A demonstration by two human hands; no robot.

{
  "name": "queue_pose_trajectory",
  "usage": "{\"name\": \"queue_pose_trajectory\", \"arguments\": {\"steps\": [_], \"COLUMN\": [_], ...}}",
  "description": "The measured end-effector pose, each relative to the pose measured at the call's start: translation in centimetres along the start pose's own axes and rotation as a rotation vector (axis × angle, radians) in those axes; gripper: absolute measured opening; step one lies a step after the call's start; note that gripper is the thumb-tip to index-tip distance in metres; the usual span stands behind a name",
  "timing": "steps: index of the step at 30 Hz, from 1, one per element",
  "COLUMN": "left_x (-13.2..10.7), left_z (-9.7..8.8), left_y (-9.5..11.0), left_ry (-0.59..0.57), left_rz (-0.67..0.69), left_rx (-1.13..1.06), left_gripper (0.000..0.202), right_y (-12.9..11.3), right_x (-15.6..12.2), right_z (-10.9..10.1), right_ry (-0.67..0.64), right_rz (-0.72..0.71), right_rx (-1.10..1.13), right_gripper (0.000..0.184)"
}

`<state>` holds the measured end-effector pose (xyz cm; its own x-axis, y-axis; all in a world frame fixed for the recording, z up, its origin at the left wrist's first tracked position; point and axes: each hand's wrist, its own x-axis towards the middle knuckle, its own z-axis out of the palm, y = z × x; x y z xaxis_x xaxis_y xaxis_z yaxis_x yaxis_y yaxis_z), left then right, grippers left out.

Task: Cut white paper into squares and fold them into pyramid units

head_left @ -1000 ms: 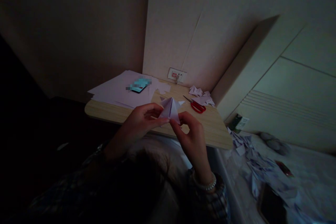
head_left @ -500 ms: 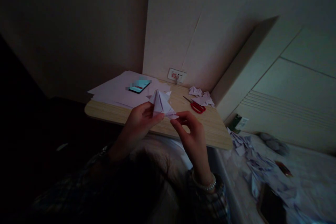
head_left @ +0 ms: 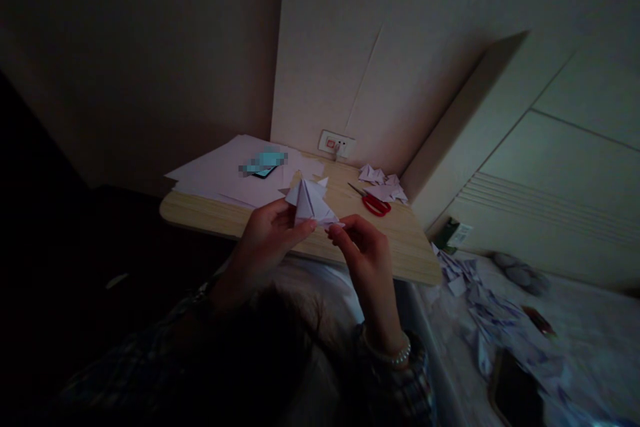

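Note:
A white folded paper piece (head_left: 309,201), pointed at the top with creased flaps, is held up over the near edge of the table. My left hand (head_left: 270,227) grips it from the left, thumb across its lower front and the other fingers partly hidden behind. With thumb and forefinger, my right hand (head_left: 363,243) pinches the narrow corner at the paper's lower right. Red-handled scissors (head_left: 376,205) lie on the table beyond my right hand.
Sheets of white paper (head_left: 210,173) lie on the wooden table (head_left: 410,247), with a phone (head_left: 266,164) on top. Folded papers (head_left: 383,183) sit near the wall socket (head_left: 336,145). On the bed (head_left: 595,320) at right are many folded papers (head_left: 495,310) and a dark tablet-like object (head_left: 517,387).
The folded paper has tipped slightly and shifted a little down and right. Both hands keep their hold, and my right fingers have closed further over the corner.

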<state>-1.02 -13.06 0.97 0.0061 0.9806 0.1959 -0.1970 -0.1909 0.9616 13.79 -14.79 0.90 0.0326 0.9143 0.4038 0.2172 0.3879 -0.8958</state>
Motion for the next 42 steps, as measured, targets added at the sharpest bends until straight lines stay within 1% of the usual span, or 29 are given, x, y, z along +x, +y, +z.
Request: {"name": "queue_pose_trajectory", "arguments": {"steps": [7, 9, 12, 15, 17, 19, 24, 26, 29, 32, 34, 39, 42], "left_x": [-0.3, -0.4, -0.3, -0.2, -0.3, -0.3, -0.4, -0.3, -0.2, -0.2, -0.3, -0.5, -0.4], "left_z": [-0.2, -0.3, -0.6, -0.9, -1.0, -1.0, -0.9, -0.9, -1.1, -1.1, -1.0, -0.5, -0.2], "left_y": [0.0, 0.0, -0.1, -0.2, -0.1, -0.1, 0.1, 0.1, 0.1, -0.2, -0.4, -0.7, -0.5], "left_ry": [-0.014, -0.042, -0.114, -0.161, -0.161, -0.147, -0.135, -0.133, -0.114, -0.133, -0.144, -0.097, -0.114], "left_rz": [0.005, 0.002, 0.012, 0.056, 0.09, 0.107, 0.089, 0.089, 0.085, 0.098, 0.123, 0.165, 0.137], "left_rx": [0.027, 0.04, 0.103, 0.227, 0.3, 0.324, 0.262, 0.253, 0.263, 0.264, 0.284, 0.395, 0.344], "left_gripper": [0.026, 0.026, 0.028, 0.026, 0.024, 0.024, 0.02, 0.017, 0.017, 0.019, 0.021, 0.024, 0.024], "right_y": [0.2, 0.1, -0.1, -0.2, -0.3, -0.4, -0.5, -0.4, -0.2, -0.2, -0.2, -0.1, 0.0], "right_x": [0.3, 0.4, 0.5, 0.5, 0.5, 0.4, 0.1, 0.1, 0.1, 0.1, 0.2, 0.3, 0.3], "right_z": [-0.9, -1.4, -2.1, -2.5, -2.5, -2.3, -1.5, -1.5, -1.5, -1.5, -1.5, -1.3, -1.4], "right_ry": [-0.026, -0.04, -0.075, -0.097, -0.09, -0.059, 0.018, 0.009, -0.048, -0.08, -0.072, -0.039, -0.023], "right_rz": [-0.074, -0.085, -0.094, -0.127, -0.141, -0.14, -0.178, -0.171, -0.148, -0.127, -0.101, -0.094, -0.111], "right_rx": [0.027, 0.027, -0.036, -0.13, -0.158, -0.172, -0.265, -0.262, -0.215, -0.201, -0.224, -0.306, -0.334], "right_gripper": [0.011, 0.006, 0.001, 0.003, 0.007, 0.01, 0.014, 0.014, 0.012, 0.007, 0.01, 0.018, 0.019]}}
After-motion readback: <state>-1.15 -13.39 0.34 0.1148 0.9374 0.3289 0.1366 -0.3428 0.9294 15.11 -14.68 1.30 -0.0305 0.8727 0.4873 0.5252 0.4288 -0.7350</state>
